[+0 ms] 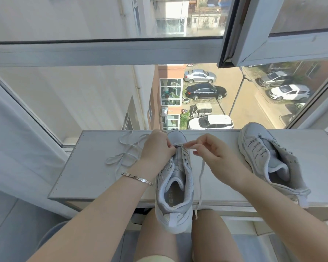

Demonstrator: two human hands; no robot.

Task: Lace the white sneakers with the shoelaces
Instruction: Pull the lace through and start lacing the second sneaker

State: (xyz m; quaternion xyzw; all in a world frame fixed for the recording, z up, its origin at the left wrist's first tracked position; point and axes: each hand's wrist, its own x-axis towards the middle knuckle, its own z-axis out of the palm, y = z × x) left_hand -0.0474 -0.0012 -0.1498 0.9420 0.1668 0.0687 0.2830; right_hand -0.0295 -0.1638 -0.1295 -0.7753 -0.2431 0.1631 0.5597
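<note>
A white sneaker (pixel 173 188) lies on the white sill (pixel 91 178) in the centre, toe pointing at the window, heel hanging over the sill's front edge. My left hand (pixel 157 148) grips the shoe's left side near the lowest eyelets. My right hand (pixel 210 150) pinches a white shoelace (pixel 201 178) at the right lowest eyelet; the lace's free end hangs down past the sill's edge. A second white sneaker (pixel 269 159) rests unlaced on the sill to the right. A loose white lace (pixel 125 152) lies coiled on the sill left of my left hand.
A closed window pane stands just behind the sill, with an opened sash (pixel 273 35) up right. My bare knees (pixel 212 235) are below the sill's front edge. A curtain (pixel 17 148) hangs at the left.
</note>
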